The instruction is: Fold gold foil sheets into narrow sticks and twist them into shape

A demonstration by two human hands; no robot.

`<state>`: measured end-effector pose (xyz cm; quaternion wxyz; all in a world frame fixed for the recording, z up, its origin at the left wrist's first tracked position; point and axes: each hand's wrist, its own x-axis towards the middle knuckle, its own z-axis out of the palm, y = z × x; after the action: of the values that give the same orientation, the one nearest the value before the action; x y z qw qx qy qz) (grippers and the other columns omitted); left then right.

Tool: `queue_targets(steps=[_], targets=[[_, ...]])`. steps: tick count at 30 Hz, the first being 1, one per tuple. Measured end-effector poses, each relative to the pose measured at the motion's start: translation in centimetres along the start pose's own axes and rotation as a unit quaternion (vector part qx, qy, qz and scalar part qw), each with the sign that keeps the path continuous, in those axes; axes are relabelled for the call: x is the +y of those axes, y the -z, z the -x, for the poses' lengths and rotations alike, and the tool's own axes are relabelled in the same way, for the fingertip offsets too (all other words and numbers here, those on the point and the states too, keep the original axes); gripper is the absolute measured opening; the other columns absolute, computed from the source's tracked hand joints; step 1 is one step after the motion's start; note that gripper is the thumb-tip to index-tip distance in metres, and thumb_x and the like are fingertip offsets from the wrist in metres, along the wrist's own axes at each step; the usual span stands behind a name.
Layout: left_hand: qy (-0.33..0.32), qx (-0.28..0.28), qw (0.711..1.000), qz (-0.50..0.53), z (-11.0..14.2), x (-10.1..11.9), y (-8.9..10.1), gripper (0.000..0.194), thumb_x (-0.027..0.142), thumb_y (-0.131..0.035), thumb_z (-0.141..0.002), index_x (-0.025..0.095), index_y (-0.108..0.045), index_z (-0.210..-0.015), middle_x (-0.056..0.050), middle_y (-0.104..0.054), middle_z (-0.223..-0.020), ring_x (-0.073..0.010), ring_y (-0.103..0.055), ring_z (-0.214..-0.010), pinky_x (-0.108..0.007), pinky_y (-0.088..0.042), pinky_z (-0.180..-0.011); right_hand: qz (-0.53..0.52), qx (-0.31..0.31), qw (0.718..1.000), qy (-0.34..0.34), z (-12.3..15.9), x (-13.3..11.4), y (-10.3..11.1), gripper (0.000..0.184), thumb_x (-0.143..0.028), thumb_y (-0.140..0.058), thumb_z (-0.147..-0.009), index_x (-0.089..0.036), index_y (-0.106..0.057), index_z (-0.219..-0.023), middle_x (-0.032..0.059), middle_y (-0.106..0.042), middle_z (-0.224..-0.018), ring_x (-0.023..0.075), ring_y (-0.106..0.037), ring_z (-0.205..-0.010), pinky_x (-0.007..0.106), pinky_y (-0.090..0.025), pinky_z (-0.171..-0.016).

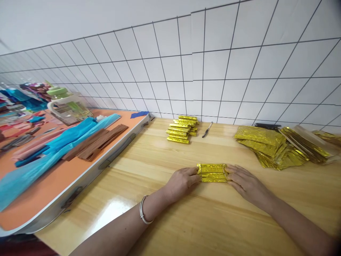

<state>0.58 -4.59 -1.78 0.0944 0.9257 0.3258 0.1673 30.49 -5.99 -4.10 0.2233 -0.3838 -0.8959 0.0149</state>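
Observation:
A gold foil sheet with fold lines running across it lies on the wooden table in front of me. My left hand grips its left end, fingers pressed together at the edge. At the opposite end, my right hand pinches the foil's right edge, its thumb near the lower corner. Beyond them sits a pile of narrow folded gold foil strips. To the right, flat gold foil sheets lie in a loose, overlapping stack.
A pen lies right of the folded strips. On the left, an orange-topped table with a raised edge holds blue crepe paper, brown paper strips and a green-lidded bottle. A white tiled wall closes off the back.

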Motion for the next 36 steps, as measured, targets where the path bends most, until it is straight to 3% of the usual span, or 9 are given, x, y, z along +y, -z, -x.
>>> queue_targets(steps=[7, 12, 23, 29, 36], targets=[[0.044, 0.032, 0.999, 0.003, 0.2, 0.4, -0.9, 0.017, 0.025, -0.045, -0.091, 0.022, -0.060, -0.099, -0.005, -0.060, -0.107, -0.0165, -0.059, -0.095, -0.027, -0.048, -0.082, -0.022, -0.011, 0.998, -0.053, -0.3, -0.5, -0.2, 0.019, -0.023, -0.045, -0.089, -0.023, -0.061, -0.100, 0.0063, -0.060, -0.121, 0.0214, -0.048, -0.120, 0.046, -0.037, -0.104], [0.038, 0.028, 0.999, 0.003, 0.3, 0.4, -0.9, 0.017, 0.025, -0.047, -0.090, 0.023, -0.060, -0.101, -0.005, -0.059, -0.112, -0.0171, -0.059, -0.097, -0.028, -0.047, -0.085, -0.050, -0.010, 0.995, -0.089, -0.5, -0.7, -0.4, 0.018, -0.023, -0.045, -0.088, -0.024, -0.060, -0.097, 0.0068, -0.059, -0.120, 0.0222, -0.048, -0.119, 0.047, -0.037, -0.103], [0.131, 0.080, 0.983, 0.096, -0.3, 0.7, -1.5, 0.014, 0.020, -0.049, -0.088, 0.020, -0.062, -0.083, -0.003, -0.061, -0.096, -0.0156, -0.060, -0.092, -0.024, -0.047, -0.080, -0.142, 0.020, 0.976, -0.163, -0.8, -1.3, -0.5, 0.014, -0.023, -0.047, -0.085, -0.023, -0.058, -0.076, 0.0069, -0.060, -0.113, 0.0217, -0.050, -0.115, 0.039, -0.043, -0.094], [0.125, 0.095, 0.974, 0.163, -0.2, 0.7, -1.6, 0.012, 0.020, -0.052, -0.087, 0.019, -0.062, -0.081, -0.005, -0.061, -0.096, -0.0162, -0.058, -0.098, -0.025, -0.046, -0.084, -0.162, 0.030, 0.971, -0.171, -1.1, -1.3, -0.6, 0.013, -0.020, -0.048, -0.083, -0.022, -0.057, -0.074, 0.0066, -0.060, -0.110, 0.0210, -0.051, -0.112, 0.038, -0.042, -0.093], [0.144, 0.093, 0.972, 0.158, 0.0, 0.3, -1.8, 0.006, 0.021, -0.056, -0.085, 0.021, -0.061, -0.085, -0.003, -0.062, -0.098, -0.0156, -0.059, -0.090, -0.026, -0.047, -0.080, -0.166, 0.027, 0.971, -0.170, -0.9, -1.0, -0.7, 0.012, -0.021, -0.049, -0.083, -0.023, -0.058, -0.075, 0.0062, -0.060, -0.110, 0.0205, -0.050, -0.114, 0.037, -0.041, -0.094]])
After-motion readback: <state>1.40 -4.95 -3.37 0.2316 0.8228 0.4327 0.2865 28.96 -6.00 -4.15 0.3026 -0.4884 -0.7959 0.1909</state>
